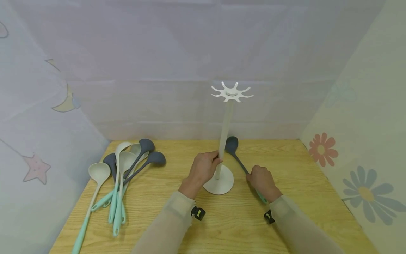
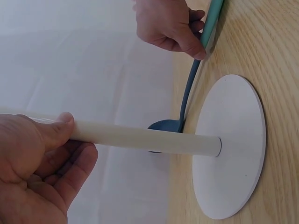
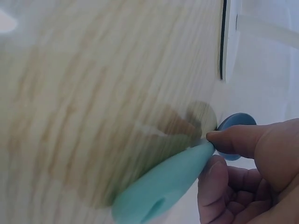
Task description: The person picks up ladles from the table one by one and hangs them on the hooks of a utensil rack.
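A white utensil stand (image 1: 224, 130) stands upright, with a round base (image 2: 229, 147) and a ring of curved hooks (image 1: 232, 93) on top; nothing hangs from them. My left hand (image 1: 203, 169) grips the pole low down, thumb and fingers around it. To the right of the base, my right hand (image 1: 262, 180) pinches a dark blue-grey ladle where its mint handle (image 3: 163, 184) begins. The ladle's bowl (image 1: 232, 144) points toward the back wall, behind the pole in the left wrist view. Its handle lies close above the wooden table.
At the table's left lies a pile of ladles and spoons with mint handles, some dark (image 1: 157, 158), some cream (image 1: 127, 160). One long cream ladle (image 1: 99, 172) lies apart at the far left. Fabric walls (image 1: 158, 88) enclose the wooden table (image 1: 304, 176) at the back and sides.
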The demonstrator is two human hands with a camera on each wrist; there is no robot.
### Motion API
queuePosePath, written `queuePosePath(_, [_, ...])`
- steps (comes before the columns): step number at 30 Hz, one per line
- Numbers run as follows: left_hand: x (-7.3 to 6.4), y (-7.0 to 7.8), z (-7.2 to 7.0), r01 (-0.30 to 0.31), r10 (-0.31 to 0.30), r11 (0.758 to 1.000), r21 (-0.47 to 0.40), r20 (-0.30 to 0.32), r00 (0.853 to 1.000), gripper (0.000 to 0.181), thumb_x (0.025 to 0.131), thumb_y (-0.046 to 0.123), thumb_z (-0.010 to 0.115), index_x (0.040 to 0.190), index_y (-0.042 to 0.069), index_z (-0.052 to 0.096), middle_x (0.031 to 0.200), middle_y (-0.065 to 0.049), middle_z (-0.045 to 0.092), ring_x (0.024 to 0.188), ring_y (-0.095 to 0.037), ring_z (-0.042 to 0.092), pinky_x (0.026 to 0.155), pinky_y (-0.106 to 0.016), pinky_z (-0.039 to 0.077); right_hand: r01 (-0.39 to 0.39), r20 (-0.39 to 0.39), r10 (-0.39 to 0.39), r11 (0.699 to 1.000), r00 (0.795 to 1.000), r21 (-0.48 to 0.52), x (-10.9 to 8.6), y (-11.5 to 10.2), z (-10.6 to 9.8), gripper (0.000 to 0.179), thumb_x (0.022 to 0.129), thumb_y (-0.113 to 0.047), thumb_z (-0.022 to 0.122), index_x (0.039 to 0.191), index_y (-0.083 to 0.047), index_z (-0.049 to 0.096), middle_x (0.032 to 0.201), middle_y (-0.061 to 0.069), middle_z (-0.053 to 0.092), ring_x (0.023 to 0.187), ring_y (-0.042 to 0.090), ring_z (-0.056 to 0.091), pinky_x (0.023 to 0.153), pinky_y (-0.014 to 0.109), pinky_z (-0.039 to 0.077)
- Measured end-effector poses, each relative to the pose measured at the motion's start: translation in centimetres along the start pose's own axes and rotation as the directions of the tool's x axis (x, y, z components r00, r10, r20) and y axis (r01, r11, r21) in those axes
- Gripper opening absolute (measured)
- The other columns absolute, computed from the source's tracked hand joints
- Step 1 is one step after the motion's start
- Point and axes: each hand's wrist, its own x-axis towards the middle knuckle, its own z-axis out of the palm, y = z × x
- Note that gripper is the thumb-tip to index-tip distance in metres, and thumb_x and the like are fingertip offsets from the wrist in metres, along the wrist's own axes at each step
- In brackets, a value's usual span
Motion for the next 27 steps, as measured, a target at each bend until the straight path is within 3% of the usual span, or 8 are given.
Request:
queuePosePath(11, [0.1,-0.5,-1.0,-0.006,0.004,1.000,0.023,0.049,0.999,0.023,0.106,0.026,0.065,0.117,0.010,0.077,0.104,-0.004,0.080,0.095,-0.017,0.076,0.075,-0.028,0.060,-0.033,0.031,0.032,0.999,0.999,0.008,0.2,0.1,-0.2,0.048,0.094,-0.012,0.065,0.053,-0.017,0.042,0.046,-0.009,0.034,0.043,0.007,0.030,0.040,0.021,0.028])
queuePosePath(21, [0.1,-0.8,-1.3,0.019,-0.018,1.000,-0.010,0.096,0.995,0.028,0.106,0.026,0.064,0.126,0.011,0.076,0.112,-0.005,0.080,0.105,-0.020,0.076,0.086,-0.034,0.062,0.004,-0.012,-0.004,1.000,1.000,-0.006,0.4,-0.2,-1.2,0.054,0.100,-0.021,0.069,0.052,-0.016,0.045,0.047,-0.010,0.031,0.043,0.007,0.028,0.041,0.022,0.028])
queuePosePath(24, [0.1,-0.9,-1.3,0.028,-0.025,0.999,-0.032,0.100,0.995,0.030,0.106,0.026,0.064,0.130,0.011,0.075,0.116,-0.005,0.079,0.108,-0.020,0.075,0.089,-0.035,0.062,0.071,-0.074,-0.071,0.997,0.995,-0.009,0.5,-0.9,-2.5,0.042,0.103,-0.020,0.067,0.064,-0.007,0.059,0.052,-0.005,0.043,0.045,0.009,0.036,0.045,0.024,0.034])
queuePosePath(27, [0.2,-1.0,-1.3,0.045,-0.038,0.997,-0.063,0.102,0.994,0.031,0.106,0.026,0.066,0.132,0.011,0.074,0.119,-0.004,0.079,0.110,-0.020,0.075,0.091,-0.036,0.062,0.126,-0.133,-0.125,0.992,0.983,-0.003,0.7,-2.3,-4.2,0.031,0.106,-0.020,0.064,0.087,0.003,0.071,0.063,0.002,0.059,0.050,0.012,0.046,0.051,0.029,0.041])
